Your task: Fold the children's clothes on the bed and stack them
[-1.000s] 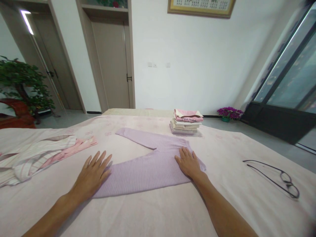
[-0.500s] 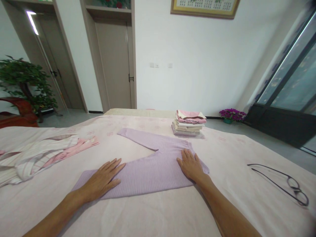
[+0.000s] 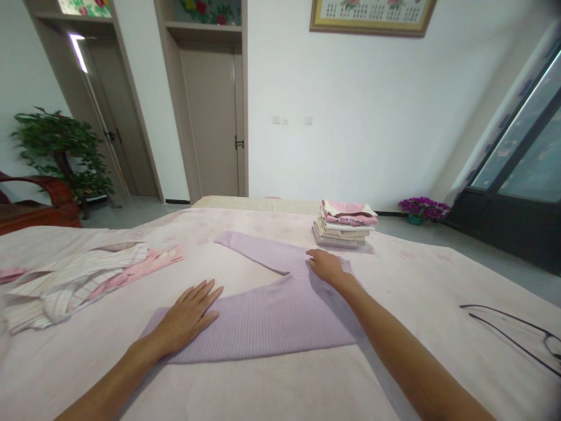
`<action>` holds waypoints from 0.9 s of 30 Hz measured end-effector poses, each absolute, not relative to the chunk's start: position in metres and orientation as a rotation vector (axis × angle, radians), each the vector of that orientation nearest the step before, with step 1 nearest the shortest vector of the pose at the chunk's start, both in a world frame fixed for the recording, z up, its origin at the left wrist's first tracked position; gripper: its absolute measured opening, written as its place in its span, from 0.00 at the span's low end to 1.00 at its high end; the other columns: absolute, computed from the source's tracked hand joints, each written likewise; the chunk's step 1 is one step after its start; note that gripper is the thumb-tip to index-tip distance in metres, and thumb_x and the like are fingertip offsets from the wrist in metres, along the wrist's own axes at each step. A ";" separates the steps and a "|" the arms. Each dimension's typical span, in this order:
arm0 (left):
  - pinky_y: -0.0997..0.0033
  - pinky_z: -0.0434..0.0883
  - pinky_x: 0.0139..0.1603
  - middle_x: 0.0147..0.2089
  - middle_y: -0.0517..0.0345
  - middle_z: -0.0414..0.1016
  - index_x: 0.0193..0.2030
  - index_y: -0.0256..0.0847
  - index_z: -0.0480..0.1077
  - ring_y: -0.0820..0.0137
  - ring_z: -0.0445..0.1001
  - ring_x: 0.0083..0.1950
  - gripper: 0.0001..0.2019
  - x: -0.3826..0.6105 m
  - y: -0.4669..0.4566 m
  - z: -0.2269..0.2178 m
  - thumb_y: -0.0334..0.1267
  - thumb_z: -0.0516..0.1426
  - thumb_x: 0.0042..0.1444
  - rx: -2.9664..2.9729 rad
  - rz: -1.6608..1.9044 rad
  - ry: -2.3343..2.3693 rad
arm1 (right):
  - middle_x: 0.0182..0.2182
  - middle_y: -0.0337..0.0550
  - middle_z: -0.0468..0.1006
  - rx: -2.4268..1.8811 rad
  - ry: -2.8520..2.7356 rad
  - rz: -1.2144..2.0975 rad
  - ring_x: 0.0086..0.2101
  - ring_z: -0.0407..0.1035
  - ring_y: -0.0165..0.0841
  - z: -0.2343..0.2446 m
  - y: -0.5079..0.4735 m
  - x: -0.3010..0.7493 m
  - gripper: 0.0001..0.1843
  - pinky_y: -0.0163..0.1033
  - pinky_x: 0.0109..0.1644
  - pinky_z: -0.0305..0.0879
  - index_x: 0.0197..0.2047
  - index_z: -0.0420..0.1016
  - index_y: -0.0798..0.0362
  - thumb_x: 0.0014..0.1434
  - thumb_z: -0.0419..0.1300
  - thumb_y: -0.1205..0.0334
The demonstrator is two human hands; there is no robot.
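Note:
A pair of lilac ribbed trousers (image 3: 263, 318) lies flat with its two legs spread toward the left and its waist to the right. My left hand (image 3: 190, 318) rests palm down on the near leg, fingers stretched out. Over the far side near the waist is my right hand (image 3: 326, 267), its fingers bent and drawn together at the cloth's upper edge. The hand itself partly hides its fingertips. Just beyond it stands a stack of folded clothes (image 3: 344, 225), with a pink printed piece on top.
A pink sheet (image 3: 245, 386) covers the wide surface. Loose striped and pink clothes (image 3: 83, 275) lie at the left. Black-framed glasses (image 3: 504, 310) rest at the right, cut off by the frame edge. Beyond are a potted plant (image 3: 65, 146) and purple flowers (image 3: 423, 207).
My right hand has moved away from me across the trousers, from lying flat with fingers spread to bent fingers at the far edge. My left hand stays flat. The view has shifted slightly.

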State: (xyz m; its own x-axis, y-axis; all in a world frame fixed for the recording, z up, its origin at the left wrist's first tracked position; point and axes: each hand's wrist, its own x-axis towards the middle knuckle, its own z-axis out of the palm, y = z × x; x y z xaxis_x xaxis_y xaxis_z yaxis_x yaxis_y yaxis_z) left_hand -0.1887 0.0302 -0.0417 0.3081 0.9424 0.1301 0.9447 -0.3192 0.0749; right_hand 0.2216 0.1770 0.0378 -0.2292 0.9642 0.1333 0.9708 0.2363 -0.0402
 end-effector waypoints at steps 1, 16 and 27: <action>0.52 0.48 0.73 0.75 0.56 0.47 0.72 0.52 0.52 0.59 0.48 0.75 0.30 -0.188 0.030 -0.041 0.59 0.42 0.67 -2.526 -0.229 -1.830 | 0.57 0.51 0.74 -1.848 -2.365 -0.048 0.54 0.69 0.39 0.035 0.187 0.215 0.24 0.40 0.55 0.61 0.62 0.69 0.52 0.64 0.48 0.63; 0.50 0.47 0.73 0.76 0.55 0.46 0.73 0.54 0.50 0.59 0.46 0.75 0.29 -0.185 0.028 -0.033 0.57 0.42 0.67 -2.543 -0.230 -1.826 | 0.52 0.60 0.72 -1.894 -2.452 -0.126 0.52 0.68 0.43 0.009 0.257 0.168 0.19 0.44 0.52 0.62 0.57 0.69 0.57 0.66 0.53 0.58; 0.49 0.47 0.73 0.76 0.55 0.46 0.73 0.55 0.51 0.59 0.46 0.76 0.29 -0.184 0.027 -0.032 0.57 0.42 0.67 -2.548 -0.250 -1.845 | 0.48 0.50 0.74 -1.651 -2.606 -0.265 0.48 0.68 0.38 0.039 0.219 0.158 0.18 0.38 0.48 0.59 0.51 0.75 0.52 0.61 0.52 0.69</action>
